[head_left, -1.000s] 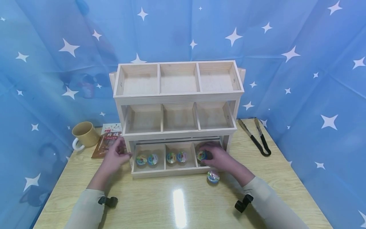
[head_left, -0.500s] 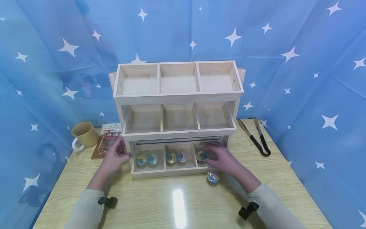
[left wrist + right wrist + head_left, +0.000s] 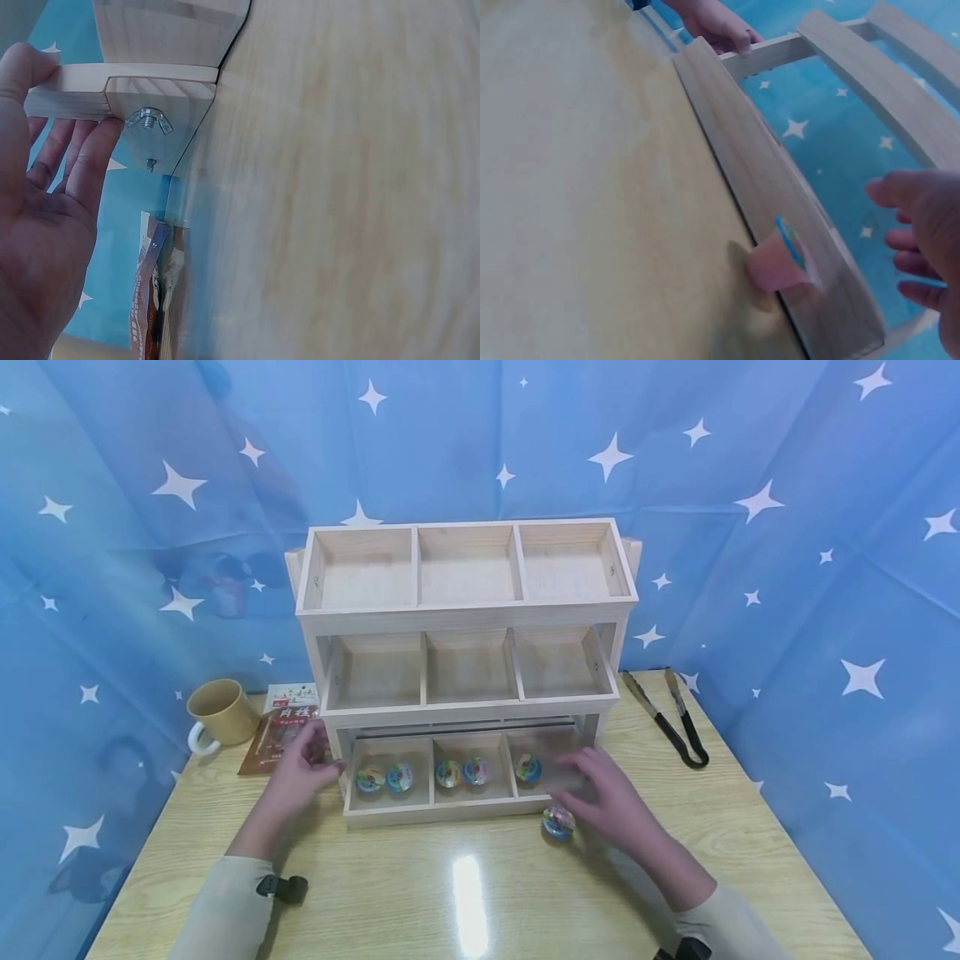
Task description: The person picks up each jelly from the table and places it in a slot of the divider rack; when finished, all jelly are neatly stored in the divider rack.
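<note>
A three-tier wooden shelf rack (image 3: 468, 620) stands at the back of the table. My left hand (image 3: 302, 767) grips its left upright (image 3: 71, 91), thumb on one side and fingers on the other. In the bottom tier, small jelly cups lie lids up: a pair in the left compartment, a pair in the middle, and one jelly cup (image 3: 528, 768) in the right. Another jelly cup (image 3: 558, 822), pink with a blue-rimmed lid, stands on the table against the front board. Just above and right of it, my right hand (image 3: 611, 797) hovers with loosely bent fingers, holding nothing.
A tan mug (image 3: 222, 712) with a white handle stands at the back left. Beside it, a brown packet (image 3: 281, 731) lies close to my left hand. Black-handled tongs (image 3: 671, 722) lie spread to the right of the rack. A starry blue curtain (image 3: 480, 435) surrounds the table.
My right hand has let go of the jelly cup in the right bottom compartment and drawn back toward the right and front. My left hand keeps its place on the upright.
</note>
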Motion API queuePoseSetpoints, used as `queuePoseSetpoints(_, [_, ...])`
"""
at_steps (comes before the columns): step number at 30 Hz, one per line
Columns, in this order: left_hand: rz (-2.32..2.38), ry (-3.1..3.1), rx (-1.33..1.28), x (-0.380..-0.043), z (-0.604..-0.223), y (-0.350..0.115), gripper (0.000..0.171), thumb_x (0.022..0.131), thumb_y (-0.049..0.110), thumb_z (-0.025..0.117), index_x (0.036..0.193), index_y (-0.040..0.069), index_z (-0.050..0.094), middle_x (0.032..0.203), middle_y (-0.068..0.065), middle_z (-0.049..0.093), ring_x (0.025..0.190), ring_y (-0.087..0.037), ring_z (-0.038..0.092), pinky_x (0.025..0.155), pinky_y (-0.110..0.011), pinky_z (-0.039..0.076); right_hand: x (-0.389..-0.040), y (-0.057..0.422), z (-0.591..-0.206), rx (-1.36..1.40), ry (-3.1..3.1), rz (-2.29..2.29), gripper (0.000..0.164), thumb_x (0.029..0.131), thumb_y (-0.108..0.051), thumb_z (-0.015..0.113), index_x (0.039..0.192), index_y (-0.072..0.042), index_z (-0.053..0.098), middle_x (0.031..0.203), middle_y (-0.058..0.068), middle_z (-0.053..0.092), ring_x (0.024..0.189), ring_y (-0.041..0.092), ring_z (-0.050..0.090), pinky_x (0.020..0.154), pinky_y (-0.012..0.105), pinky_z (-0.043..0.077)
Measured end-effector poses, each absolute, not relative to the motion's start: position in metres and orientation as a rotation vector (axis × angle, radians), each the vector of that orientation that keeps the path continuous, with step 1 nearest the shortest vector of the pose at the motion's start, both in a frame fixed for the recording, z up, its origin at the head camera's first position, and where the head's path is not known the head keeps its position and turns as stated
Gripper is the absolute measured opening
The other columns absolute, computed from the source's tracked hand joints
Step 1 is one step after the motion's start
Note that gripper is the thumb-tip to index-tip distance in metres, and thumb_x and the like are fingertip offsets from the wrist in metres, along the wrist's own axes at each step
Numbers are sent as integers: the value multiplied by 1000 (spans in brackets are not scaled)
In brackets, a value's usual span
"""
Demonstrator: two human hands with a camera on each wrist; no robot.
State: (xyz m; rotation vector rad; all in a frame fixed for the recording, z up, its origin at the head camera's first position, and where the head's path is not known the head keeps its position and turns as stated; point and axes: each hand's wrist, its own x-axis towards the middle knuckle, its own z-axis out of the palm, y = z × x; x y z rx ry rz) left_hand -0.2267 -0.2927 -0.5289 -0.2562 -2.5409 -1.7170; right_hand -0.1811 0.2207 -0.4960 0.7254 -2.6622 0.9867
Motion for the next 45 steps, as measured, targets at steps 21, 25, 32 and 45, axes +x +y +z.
queuePoseSetpoints(21, [-1692,-2543,-254,-228,-531,-294,64,91,-6,78,148,7,53,132,-22,66,115,-23,64,91,-27,61,-130,230,-532,516,-2640,941,49,80,-19,101,119,-10,73,107,0,70,100,18,65,86,41,59])
queuePoseSetpoints(25, [-1692,-2547,-251,-227,-531,-294,64,91,-6,78,149,6,53,131,-23,65,114,-24,64,90,-27,61,-127,223,-539,431,-2695,938,49,80,-21,101,119,-13,73,110,-3,72,104,16,66,91,45,60])
queuePoseSetpoints(32, [-1692,-2543,-260,-226,-529,-293,63,91,-6,78,148,6,54,130,-23,65,113,-23,65,90,-27,61,-126,216,-545,354,-2743,949,52,81,-27,100,123,-12,73,117,2,75,113,25,70,102,56,57])
queuePoseSetpoints(45, [-1703,-2538,-255,-225,-527,-292,63,91,-6,80,148,6,55,131,-23,65,114,-23,64,90,-27,60,-127,208,-550,328,-2730,952,44,83,-25,99,118,-17,75,110,-7,74,105,14,69,96,48,59])
